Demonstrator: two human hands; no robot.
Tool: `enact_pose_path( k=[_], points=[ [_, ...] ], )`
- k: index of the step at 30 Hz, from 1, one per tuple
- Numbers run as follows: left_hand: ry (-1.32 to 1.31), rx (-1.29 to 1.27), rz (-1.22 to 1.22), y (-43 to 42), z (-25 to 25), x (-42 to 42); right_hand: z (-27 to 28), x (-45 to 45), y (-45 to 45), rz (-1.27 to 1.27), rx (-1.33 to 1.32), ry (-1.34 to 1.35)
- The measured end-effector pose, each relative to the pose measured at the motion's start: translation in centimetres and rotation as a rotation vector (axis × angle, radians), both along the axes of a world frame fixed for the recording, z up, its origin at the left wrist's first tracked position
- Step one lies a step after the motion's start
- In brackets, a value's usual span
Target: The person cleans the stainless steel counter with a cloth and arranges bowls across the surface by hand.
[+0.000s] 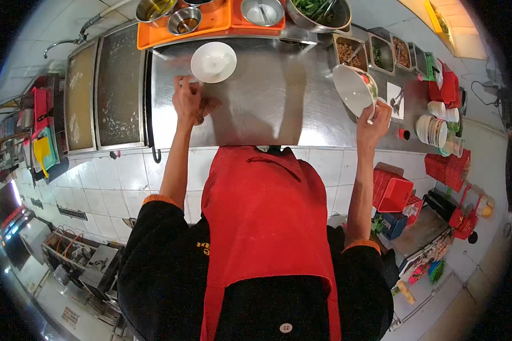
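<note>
A white bowl (213, 61) stands on the steel worktop in front of me, with something pale at its bottom that I cannot make out. Just below its near left side is my left hand (188, 101), fingers apart and nothing held. On the right, my right hand (374, 124) grips the rim of a second white bowl (351, 90) with a red and green pattern on its outside. That bowl is tilted above the worktop, close to the metal food containers. Its underside is hidden from me.
Orange trays (153, 37) with metal bowls line the back. A large bowl of greens (318, 12) and a metal container of brown food (350, 51) stand at back right. Stacked bowls (431, 131) sit right; metal lids (119, 91) lie left.
</note>
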State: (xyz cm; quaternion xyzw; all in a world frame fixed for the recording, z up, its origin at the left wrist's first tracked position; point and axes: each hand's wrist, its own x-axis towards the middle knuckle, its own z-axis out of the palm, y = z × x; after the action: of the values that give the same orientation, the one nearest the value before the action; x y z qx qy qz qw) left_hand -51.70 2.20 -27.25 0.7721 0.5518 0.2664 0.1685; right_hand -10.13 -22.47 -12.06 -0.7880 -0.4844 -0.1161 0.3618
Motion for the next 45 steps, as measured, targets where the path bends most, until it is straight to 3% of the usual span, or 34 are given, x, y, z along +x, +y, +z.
enact_pose_path(
  k=[4,6,8,10,11,13,14,16,18,20,22,24,26,28,29,30,31,32,33,34,35,36,37,38,39,42,45],
  points=[
    [-0.044,0.013,0.114,-2.2,1.3,-1.8,-0.6,-2.5,2.2,0.073,0.133,-0.067],
    [-0.148,-0.078,0.051,-3.8,0.4,-2.2,-1.6,-4.6,3.6,0.084,0.136,-0.056],
    [-0.03,-0.197,-0.077,-5.0,-2.0,-2.7,-2.8,-7.2,4.9,0.096,0.141,-0.045],
    [0.178,0.026,-0.102,-6.7,-2.2,-2.2,-4.1,-9.8,6.0,0.004,0.01,0.235],
    [0.169,0.035,-0.118,-6.7,-1.7,-1.7,-5.7,-10.5,6.2,-0.002,-0.007,0.591],
    [-0.08,0.109,-0.134,-7.4,-0.6,-0.3,-9.6,-11.4,5.5,0.007,-0.075,1.146],
    [-0.177,-0.138,-0.184,-7.2,-1.3,-0.1,-11.2,-11.7,5.2,0.031,-0.119,1.339],
    [-0.885,-0.886,-0.158,-7.8,-1.2,2.0,-13.4,-13.0,3.7,0.141,-0.136,1.498],
    [-0.854,-1.277,-0.179,-8.4,2.9,4.9,-11.8,-14.7,2.5,0.103,-0.177,1.49],
    [-0.645,-1.411,-0.242,-8.4,3.2,6.9,-11.5,-14.5,1.3,0.213,-0.278,1.504],
    [-0.521,-1.268,-0.26,-9.3,4.1,8.5,-10.7,-14.8,0.0,0.243,-0.258,1.492],
    [-0.556,-1.259,-0.343,-9.7,0.9,8.5,-10.4,-13.2,-1.9,0.221,-0.317,1.505],
    [-0.516,-1.285,-0.273,-10.0,-1.1,8.3,-11.7,-9.3,-5.3,0.399,-0.486,1.703],
    [-0.529,-1.263,-0.24,-10.7,-3.2,8.0,-11.6,-2.9,-10.6,0.403,-0.609,1.612],
    [-0.544,-1.243,-0.184,-10.6,-3.8,7.8,-11.7,0.6,-13.8,0.217,-0.668,1.492],
    [-0.28,-1.236,-0.111,-10.0,-4.1,7.4,-12.5,4.6,-17.0,0.052,-0.683,1.411],
    [-0.324,-1.137,-0.011,-10.4,-6.8,6.7,-14.9,8.9,-20.8,-0.11,-0.577,1.291],
    [-0.319,-1.023,-0.045,-10.8,-6.1,6.5,-21.1,17.2,-26.6,-0.436,-0.325,0.904],
    [-0.309,-1.032,0.011,-10.5,-7.3,5.2,-23.1,21.0,-29.0,-0.484,-0.217,0.519],
    [-0.299,-1.037,0.076,-10.7,-8.4,4.2,-22.5,24.2,-29.8,-0.536,-0.235,0.347],
    [-0.386,-1.057,0.124,-11.3,-7.7,4.1,-23.4,28.1,-31.0,-0.573,-0.246,0.4],
    [-0.467,-1.071,0.177,-11.7,-6.2,3.6,-25.0,31.8,-32.1,-0.512,-0.219,0.076],
    [-0.499,-1.053,0.219,-12.4,-4.0,3.8,-25.1,34.0,-31.6,-0.56,-0.074,0.405],
    [-0.581,-1.05,0.14,-12.8,-3.3,3.0,-23.7,35.3,-30.2,-0.659,-0.195,0.311],
    [-0.523,-1.041,0.164,-13.2,-1.7,2.9,-22.9,36.7,-28.9,-0.571,-0.08,0.381],
    [-0.376,-1.046,0.241,-14.4,3.6,4.0,-28.6,43.3,-28.8,-0.563,-0.019,0.154],
    [-0.361,-1.039,0.306,-15.8,3.9,3.3,-27.2,42.7,-26.2,-0.6,-0.015,0.173]
  ],
)
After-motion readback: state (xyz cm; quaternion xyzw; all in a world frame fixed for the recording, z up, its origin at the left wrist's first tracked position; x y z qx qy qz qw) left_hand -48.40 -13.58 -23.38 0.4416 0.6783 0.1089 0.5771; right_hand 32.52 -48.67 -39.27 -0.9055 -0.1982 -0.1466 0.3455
